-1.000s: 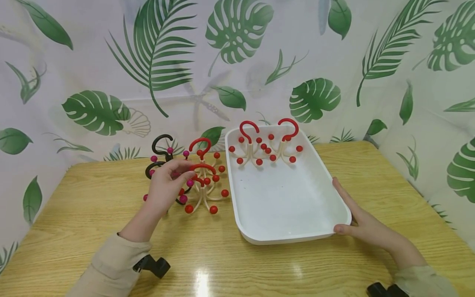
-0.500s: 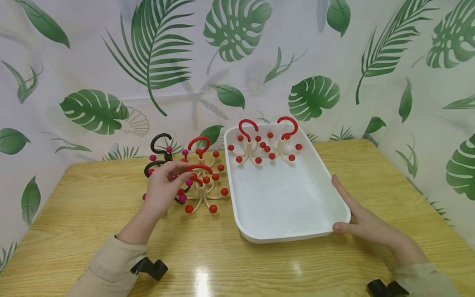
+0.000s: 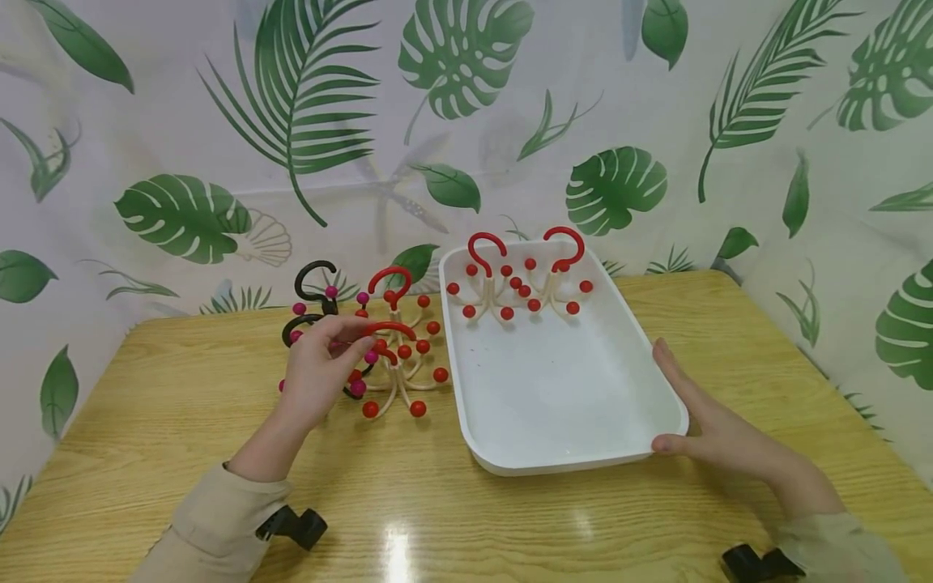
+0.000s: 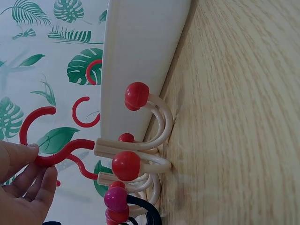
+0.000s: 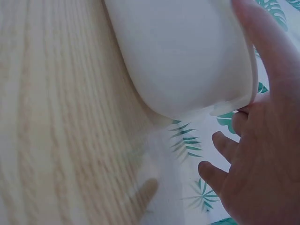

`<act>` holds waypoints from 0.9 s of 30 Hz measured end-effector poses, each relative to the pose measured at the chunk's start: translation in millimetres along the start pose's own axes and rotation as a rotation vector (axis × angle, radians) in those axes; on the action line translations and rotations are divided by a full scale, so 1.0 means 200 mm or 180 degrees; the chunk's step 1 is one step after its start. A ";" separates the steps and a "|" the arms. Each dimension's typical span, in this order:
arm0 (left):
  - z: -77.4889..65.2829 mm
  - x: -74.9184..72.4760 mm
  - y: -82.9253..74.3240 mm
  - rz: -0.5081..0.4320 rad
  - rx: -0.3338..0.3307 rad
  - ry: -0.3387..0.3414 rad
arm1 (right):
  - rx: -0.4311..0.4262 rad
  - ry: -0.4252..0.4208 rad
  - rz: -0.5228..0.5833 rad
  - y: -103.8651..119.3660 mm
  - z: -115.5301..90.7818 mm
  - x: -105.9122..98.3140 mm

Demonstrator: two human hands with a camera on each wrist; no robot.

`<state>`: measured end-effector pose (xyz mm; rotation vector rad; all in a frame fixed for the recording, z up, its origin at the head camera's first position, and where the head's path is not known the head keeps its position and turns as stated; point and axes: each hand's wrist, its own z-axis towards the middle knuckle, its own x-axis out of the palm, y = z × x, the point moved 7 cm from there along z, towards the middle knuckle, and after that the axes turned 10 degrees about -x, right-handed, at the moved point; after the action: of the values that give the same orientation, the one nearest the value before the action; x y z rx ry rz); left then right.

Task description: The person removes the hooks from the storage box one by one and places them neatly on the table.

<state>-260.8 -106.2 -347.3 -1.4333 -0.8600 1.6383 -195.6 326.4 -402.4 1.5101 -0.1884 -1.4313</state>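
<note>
My left hand [image 3: 317,372] pinches the red curved hook [image 4: 70,149] of a multi-arm hanger [image 3: 397,374] between thumb and fingers. This hanger's cream arms end in red balls and stand low over the table. Another red-hooked hanger [image 3: 390,279] is close behind it. Black hangers [image 3: 313,279] with magenta balls lie to the left, partly hidden by that hand. My right hand [image 3: 717,429] holds the near right corner of a white tray [image 3: 554,397], thumb at the front rim and fingers along the side. Its other fingers [image 5: 225,145] show past the tray wall in the right wrist view.
Inside the tray's far end stand two red-hooked hangers, one on the left [image 3: 489,287] and one on the right [image 3: 552,283]. A wooden table [image 3: 182,405] carries everything. Behind it hangs a leaf-print cloth [image 3: 503,162]. The tray's left rim is close beside the held hanger.
</note>
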 end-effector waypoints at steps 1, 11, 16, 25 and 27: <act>0.00 0.00 0.00 0.0015 0.0017 -0.0001 | 0.0010 0.0003 -0.0021 0.00 0.00 0.00; -0.01 -0.01 -0.04 0.0142 0.0223 -0.0084 | 0.0039 0.0038 -0.0429 0.05 0.02 0.00; -0.01 -0.02 -0.07 0.0247 0.0438 -0.0226 | 0.0238 0.0056 -0.0954 0.09 0.03 0.00; -0.04 -0.04 -0.19 0.0300 0.0857 -0.0493 | 0.0408 0.0159 -0.1206 0.10 0.03 0.00; -0.05 -0.03 -0.26 0.0313 0.0942 -0.0492 | 0.0423 0.0162 -0.1230 0.09 0.03 0.00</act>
<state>-243.7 -86.6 -299.9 -1.1711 -0.6066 1.8816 -190.8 313.8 -388.0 1.7577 0.0448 -1.7065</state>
